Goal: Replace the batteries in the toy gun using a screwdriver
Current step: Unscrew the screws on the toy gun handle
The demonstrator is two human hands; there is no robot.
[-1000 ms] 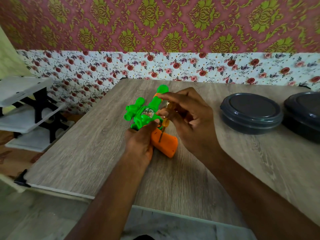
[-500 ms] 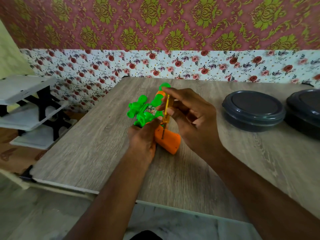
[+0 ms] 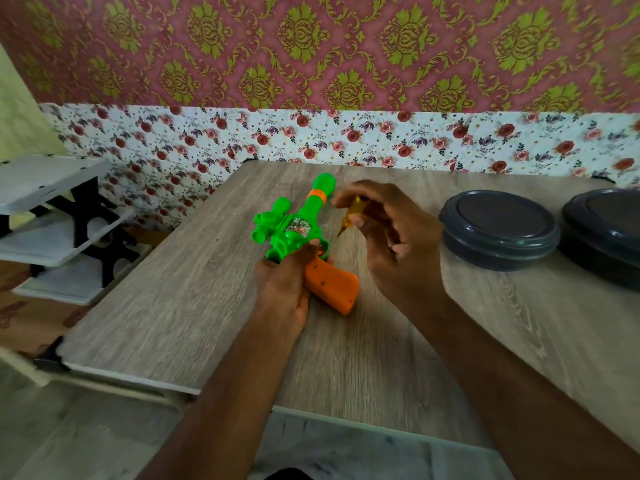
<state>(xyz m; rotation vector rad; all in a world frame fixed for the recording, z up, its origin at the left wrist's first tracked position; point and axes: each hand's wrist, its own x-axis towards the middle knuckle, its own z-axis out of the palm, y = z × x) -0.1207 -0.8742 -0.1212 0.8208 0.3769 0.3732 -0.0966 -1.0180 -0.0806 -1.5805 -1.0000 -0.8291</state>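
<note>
On the tabletop [image 3: 207, 306], the toy gun [image 3: 298, 233] is gripped by the curled fingers of the left hand [image 3: 284, 282]. The screwdriver [image 3: 351, 216], pinched by the fingers of the right hand [image 3: 388, 244], is now lifted off the screw [image 3: 322, 283] of the orange handle [image 3: 334, 287] and held beside the barrel [image 3: 313, 202]; that screw is probably loosened.

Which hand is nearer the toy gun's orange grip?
Left. The left hand holds the toy gun at its orange grip; the right hand is clear, farther right, holding the screwdriver.
</note>
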